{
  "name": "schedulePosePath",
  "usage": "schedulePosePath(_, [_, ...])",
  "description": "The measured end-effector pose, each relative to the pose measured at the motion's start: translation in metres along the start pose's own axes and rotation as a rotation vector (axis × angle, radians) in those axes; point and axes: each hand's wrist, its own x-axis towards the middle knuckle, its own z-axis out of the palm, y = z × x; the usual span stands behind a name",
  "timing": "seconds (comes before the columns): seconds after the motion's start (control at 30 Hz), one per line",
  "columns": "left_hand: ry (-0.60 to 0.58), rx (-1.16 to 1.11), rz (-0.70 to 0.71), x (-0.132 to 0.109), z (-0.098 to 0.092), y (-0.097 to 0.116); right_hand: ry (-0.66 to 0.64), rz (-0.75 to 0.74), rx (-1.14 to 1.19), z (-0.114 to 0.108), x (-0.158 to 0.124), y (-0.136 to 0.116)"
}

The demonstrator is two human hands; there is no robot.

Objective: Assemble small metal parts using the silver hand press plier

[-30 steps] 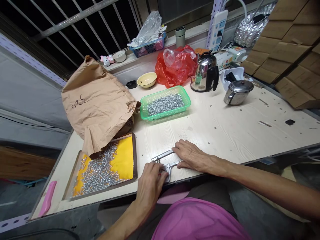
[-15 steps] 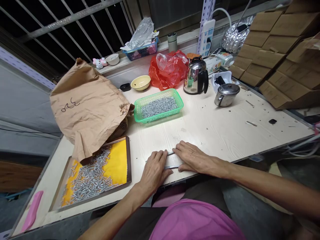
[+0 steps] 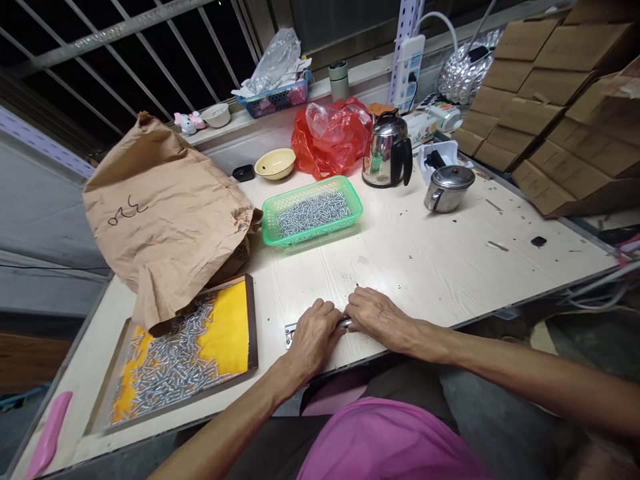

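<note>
My left hand [image 3: 316, 337] is closed over a narrow silvery metal piece [image 3: 345, 323], fingers curled down at the table's front edge. Out past its left side shows a flat metal end [image 3: 290, 333] with small openings; I cannot tell whether it belongs to the same piece. My right hand [image 3: 377, 319] is closed on the right end of the piece, its fingertips almost meeting the left hand. Both palms hide most of the metal, so its full shape is unclear.
A green basket [image 3: 269, 229] of small metal pins stands beyond the hands. To the left lie a tray [image 3: 251, 327] with more pins and a large paper bag [image 3: 170, 213]. A kettle [image 3: 383, 157], a lidded metal pot [image 3: 447, 197] and a pink-handled tool [image 3: 50, 433] are around.
Two parallel metal bars showed apart between my hands; now a single narrow bar shows there. My fingers have curled in, and a flat metal end has come into view at the left.
</note>
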Motion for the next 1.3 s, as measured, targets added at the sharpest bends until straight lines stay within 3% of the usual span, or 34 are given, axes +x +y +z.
schedulePosePath(0.17, [0.013,-0.013,0.006,0.005,0.0,-0.001,0.021,-0.006,-0.005,0.009,0.003,0.005])
schedulePosePath(0.3, [0.035,-0.003,-0.002,-0.003,0.0,0.0,0.027,0.012,0.034,0.002,-0.003,0.006])
schedulePosePath(0.53, [0.263,-0.023,0.005,-0.039,0.027,0.02,-0.01,-0.003,0.093,-0.016,-0.006,0.012])
schedulePosePath(0.73, [0.253,-0.132,0.025,-0.049,0.042,0.046,0.015,0.02,-0.021,0.001,0.02,0.019])
schedulePosePath(0.9, [0.271,-0.218,0.002,-0.049,0.044,0.05,-0.015,0.073,-0.14,-0.008,0.053,0.021])
schedulePosePath(1.0, [0.289,-0.272,0.009,-0.049,0.045,0.049,-0.054,0.008,-0.162,-0.015,0.064,0.001])
schedulePosePath(1.07, [0.284,-0.323,0.009,-0.05,0.049,0.046,-0.115,-0.163,-0.119,-0.013,0.067,-0.022])
schedulePosePath(1.17, [0.254,-0.401,-0.008,-0.053,0.064,0.043,-0.191,-0.39,-0.078,0.0,0.069,-0.061])
schedulePosePath(1.3, [0.206,-0.45,-0.07,-0.057,0.083,0.044,-0.128,-0.475,-0.114,0.027,0.075,-0.088])
